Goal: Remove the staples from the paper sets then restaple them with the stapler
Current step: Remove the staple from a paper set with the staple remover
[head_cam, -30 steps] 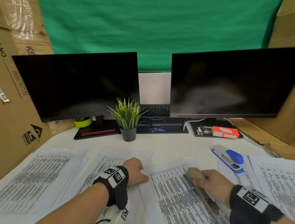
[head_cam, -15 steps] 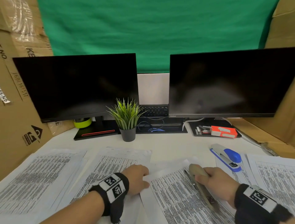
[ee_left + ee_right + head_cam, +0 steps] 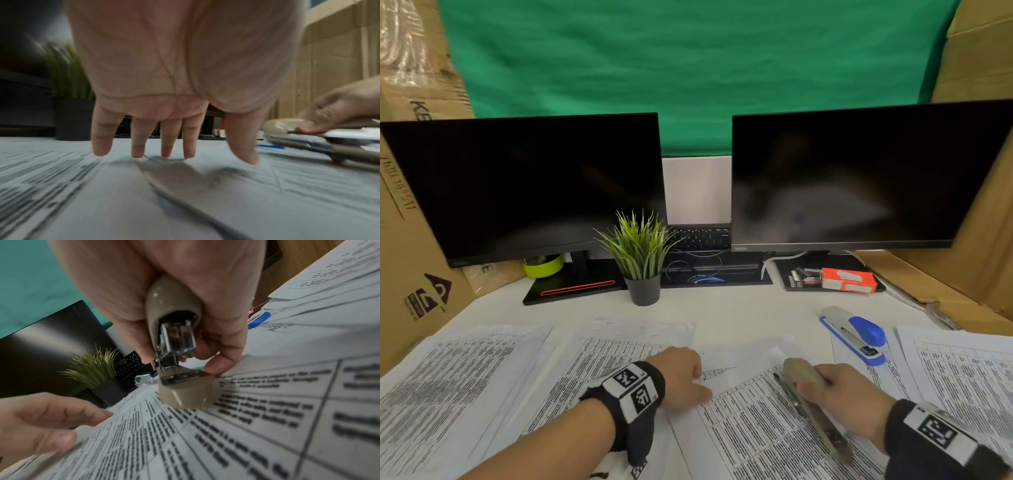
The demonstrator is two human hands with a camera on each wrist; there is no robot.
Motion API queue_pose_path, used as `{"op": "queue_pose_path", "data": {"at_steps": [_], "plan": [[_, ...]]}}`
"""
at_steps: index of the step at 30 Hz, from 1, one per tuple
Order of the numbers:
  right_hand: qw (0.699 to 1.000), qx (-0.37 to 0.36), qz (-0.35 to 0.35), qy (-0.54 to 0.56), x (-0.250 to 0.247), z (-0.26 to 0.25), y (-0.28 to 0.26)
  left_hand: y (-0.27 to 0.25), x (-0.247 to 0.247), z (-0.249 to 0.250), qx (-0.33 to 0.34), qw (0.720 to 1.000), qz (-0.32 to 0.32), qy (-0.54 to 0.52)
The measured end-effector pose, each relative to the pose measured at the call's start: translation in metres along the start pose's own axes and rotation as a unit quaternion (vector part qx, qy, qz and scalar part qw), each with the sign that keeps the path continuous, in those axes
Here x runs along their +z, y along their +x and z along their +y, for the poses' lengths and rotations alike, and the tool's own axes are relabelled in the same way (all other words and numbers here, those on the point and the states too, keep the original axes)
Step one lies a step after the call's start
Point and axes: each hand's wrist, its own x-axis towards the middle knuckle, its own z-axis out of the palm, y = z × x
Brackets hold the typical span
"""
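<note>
A printed paper set (image 3: 750, 435) lies on the desk in front of me. My right hand (image 3: 849, 394) grips a beige stapler (image 3: 799, 371) whose base rests on that set; its metal mouth (image 3: 176, 344) stands slightly apart. My left hand (image 3: 695, 380) is at the set's upper left corner. In the left wrist view its fingers (image 3: 139, 146) point straight down with their tips on the paper (image 3: 185, 203). From the right wrist, the left hand (image 3: 41, 418) lies at the sheet's edge. No staple can be made out.
A blue and grey stapler (image 3: 859, 332) lies at the right, beyond the beige one. More paper sets (image 3: 465, 383) cover the left and right (image 3: 962, 370). A potted plant (image 3: 642, 260), two dark monitors (image 3: 524, 185), an orange staple box (image 3: 849, 279) and cardboard walls (image 3: 983, 205) ring the desk.
My left hand has slid a little right along the set's upper left corner, and a lower sheet now shows past the top one there. The right hand still holds the beige stapler.
</note>
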Motion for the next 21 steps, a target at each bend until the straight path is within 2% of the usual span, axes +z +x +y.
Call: {"op": "queue_pose_path", "data": {"at_steps": [4, 9, 18, 21], "plan": [[1.000, -0.004, 0.005, -0.001, -0.004, 0.002, 0.001, 0.007, 0.013, 0.007, 0.041, 0.983, -0.105, 0.144], [1.000, -0.005, 0.007, -0.014, -0.006, 0.006, 0.002, 0.012, 0.023, 0.007, 0.026, 0.969, -0.150, 0.196], [1.000, -0.006, 0.026, -0.001, -0.009, 0.003, -0.002, 0.026, 0.011, 0.005, -0.009, 0.969, -0.126, 0.212], [0.999, -0.010, 0.029, 0.020, -0.010, -0.005, -0.004, 0.021, 0.001, 0.005, -0.009, 0.987, -0.046, 0.155]]}}
